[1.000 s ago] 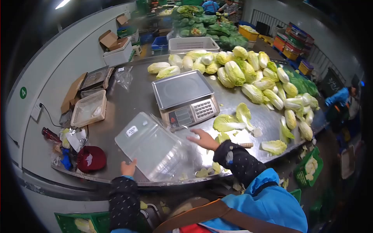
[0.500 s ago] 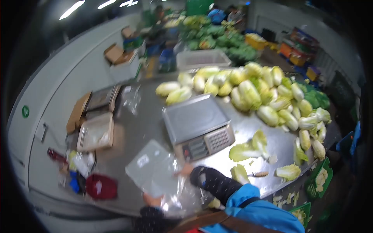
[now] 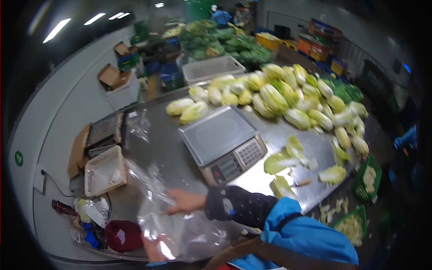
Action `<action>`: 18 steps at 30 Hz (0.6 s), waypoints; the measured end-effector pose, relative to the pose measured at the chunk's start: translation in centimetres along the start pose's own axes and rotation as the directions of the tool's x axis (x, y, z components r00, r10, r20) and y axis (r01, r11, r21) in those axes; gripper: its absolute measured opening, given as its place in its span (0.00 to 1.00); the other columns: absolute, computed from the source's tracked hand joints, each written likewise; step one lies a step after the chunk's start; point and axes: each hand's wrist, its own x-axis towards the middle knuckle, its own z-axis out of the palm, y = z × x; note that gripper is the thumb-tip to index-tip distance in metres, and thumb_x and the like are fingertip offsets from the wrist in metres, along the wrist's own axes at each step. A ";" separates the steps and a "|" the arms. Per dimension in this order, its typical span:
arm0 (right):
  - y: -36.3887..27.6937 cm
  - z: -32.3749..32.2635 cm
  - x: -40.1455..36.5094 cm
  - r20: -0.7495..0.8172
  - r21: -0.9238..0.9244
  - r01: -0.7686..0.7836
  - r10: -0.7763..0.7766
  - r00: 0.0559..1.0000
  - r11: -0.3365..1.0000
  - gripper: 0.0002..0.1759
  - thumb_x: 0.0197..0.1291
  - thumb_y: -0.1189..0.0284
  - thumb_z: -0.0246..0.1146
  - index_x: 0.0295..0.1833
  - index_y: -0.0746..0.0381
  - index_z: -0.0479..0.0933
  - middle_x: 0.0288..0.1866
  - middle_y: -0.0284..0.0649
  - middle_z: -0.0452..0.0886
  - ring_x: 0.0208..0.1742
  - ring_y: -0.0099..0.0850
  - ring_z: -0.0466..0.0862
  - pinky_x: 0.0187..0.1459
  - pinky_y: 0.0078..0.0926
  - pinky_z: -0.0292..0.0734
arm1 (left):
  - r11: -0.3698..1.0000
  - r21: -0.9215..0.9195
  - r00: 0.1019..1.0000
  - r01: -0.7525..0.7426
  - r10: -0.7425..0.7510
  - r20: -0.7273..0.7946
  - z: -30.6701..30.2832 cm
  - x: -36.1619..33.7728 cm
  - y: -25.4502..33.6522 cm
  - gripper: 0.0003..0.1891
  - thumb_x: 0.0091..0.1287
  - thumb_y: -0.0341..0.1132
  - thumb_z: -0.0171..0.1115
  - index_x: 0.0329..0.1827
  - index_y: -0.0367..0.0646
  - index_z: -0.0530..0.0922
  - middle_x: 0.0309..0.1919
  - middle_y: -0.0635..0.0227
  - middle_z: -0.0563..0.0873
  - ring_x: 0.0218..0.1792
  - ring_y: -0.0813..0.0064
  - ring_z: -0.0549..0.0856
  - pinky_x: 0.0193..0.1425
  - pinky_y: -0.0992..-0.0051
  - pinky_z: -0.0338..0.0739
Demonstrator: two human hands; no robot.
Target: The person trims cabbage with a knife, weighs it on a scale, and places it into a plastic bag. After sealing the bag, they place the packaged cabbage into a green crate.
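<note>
A crumpled clear plastic bag (image 3: 193, 234) is spread in front of me at the near edge of the metal table. My right hand (image 3: 186, 201) grips its upper part, fingers closed on the film. Lower down, my left hand (image 3: 154, 249) pinches the bag's near left side, partly covered by glare and plastic. Just beyond my right hand stands a weighing scale (image 3: 220, 135) with a flat metal pan and a keypad; its pan carries nothing.
Napa cabbages (image 3: 272, 99) are heaped at the back right. Loose leaves (image 3: 281, 162) and a knife (image 3: 302, 182) lie right of the scale. At left are a white basket (image 3: 104, 173) and a dark red cap (image 3: 122, 236). Green crates (image 3: 368, 177) stand on the floor.
The plastic, flat on the table before, is now lifted and bunched. My right hand has moved left and up with it; my left hand has shifted left and down. The view has turned slightly.
</note>
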 end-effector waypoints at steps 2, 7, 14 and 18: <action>-0.9 0.2 0.2 -0.092 0.135 0.085 -0.073 0.993 0.987 0.28 0.44 0.66 0.69 0.49 0.70 0.72 0.39 0.48 0.80 0.42 0.35 0.79 0.48 0.31 0.72 | 0.991 -0.122 0.979 0.062 -0.037 0.199 -0.5 -1.1 5.3 0.37 0.50 0.18 0.57 0.66 0.43 0.58 0.52 0.59 0.74 0.51 0.63 0.77 0.57 0.63 0.73; 8.4 0.8 -0.2 -0.159 0.308 -0.129 0.185 0.970 0.943 0.27 0.44 0.66 0.70 0.47 0.71 0.73 0.40 0.47 0.80 0.42 0.34 0.80 0.46 0.32 0.73 | 0.984 -0.172 0.998 0.044 -0.036 0.052 -0.1 -1.3 2.9 0.36 0.53 0.18 0.59 0.66 0.43 0.59 0.56 0.56 0.73 0.52 0.63 0.77 0.60 0.66 0.71; 11.3 -1.9 -7.0 -0.407 -0.493 -0.346 0.139 0.903 0.799 0.33 0.44 0.63 0.70 0.56 0.64 0.70 0.47 0.52 0.77 0.50 0.49 0.77 0.52 0.40 0.72 | 0.039 0.987 0.845 -0.156 0.523 0.113 4.3 -2.7 -4.4 0.39 0.40 0.22 0.68 0.61 0.39 0.63 0.47 0.54 0.74 0.45 0.55 0.76 0.51 0.65 0.71; 11.1 -9.2 -13.5 -0.442 -0.484 -0.133 -0.110 0.890 0.865 0.31 0.46 0.62 0.68 0.56 0.63 0.71 0.49 0.51 0.75 0.53 0.46 0.75 0.54 0.40 0.70 | 0.207 0.884 0.907 -0.419 0.134 0.399 5.9 -1.0 -6.5 0.22 0.41 0.24 0.63 0.44 0.39 0.72 0.39 0.54 0.75 0.45 0.52 0.75 0.53 0.59 0.68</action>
